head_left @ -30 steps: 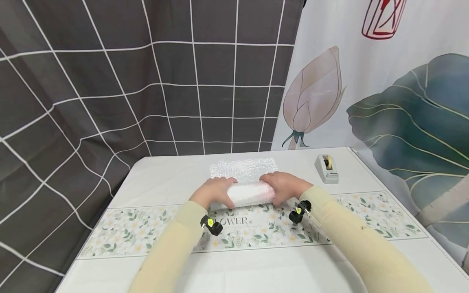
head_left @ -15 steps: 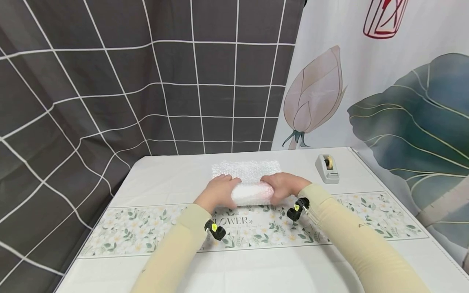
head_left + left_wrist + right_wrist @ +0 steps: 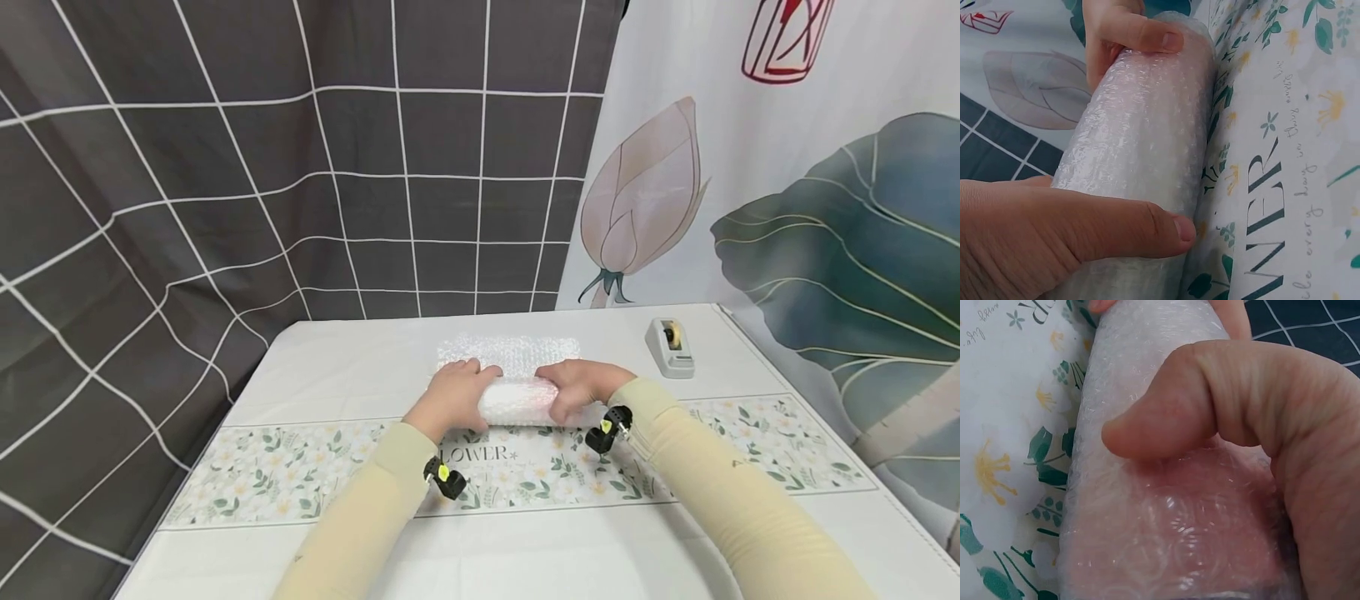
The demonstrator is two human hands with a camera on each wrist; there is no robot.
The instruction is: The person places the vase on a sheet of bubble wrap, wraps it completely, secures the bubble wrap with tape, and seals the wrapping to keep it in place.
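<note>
A bundle rolled in bubble wrap (image 3: 517, 402) lies crosswise near the middle of the table, with a flat stretch of the wrap (image 3: 510, 352) spread behind it. What is inside shows only as pale white and pinkish through the layers. My left hand (image 3: 453, 398) grips the roll's left part, its thumb laid over the near side in the left wrist view. At the right end, my right hand (image 3: 581, 387) holds the roll, thumb (image 3: 1154, 425) pressing on the wrap in the right wrist view and fingers round the far side, partly hidden.
A grey tape dispenser (image 3: 670, 348) with a yellowish roll stands at the table's back right. A floral band with lettering (image 3: 480, 479) runs across the white tablecloth (image 3: 510, 550). Dark checked cloth (image 3: 442, 200) and a flower-printed curtain (image 3: 641, 192) hang behind.
The bundle has shifted slightly right and toward me, the flat wrap coming nearer with it. My left hand has slid a little to the right. Both hands stay on the roll.
</note>
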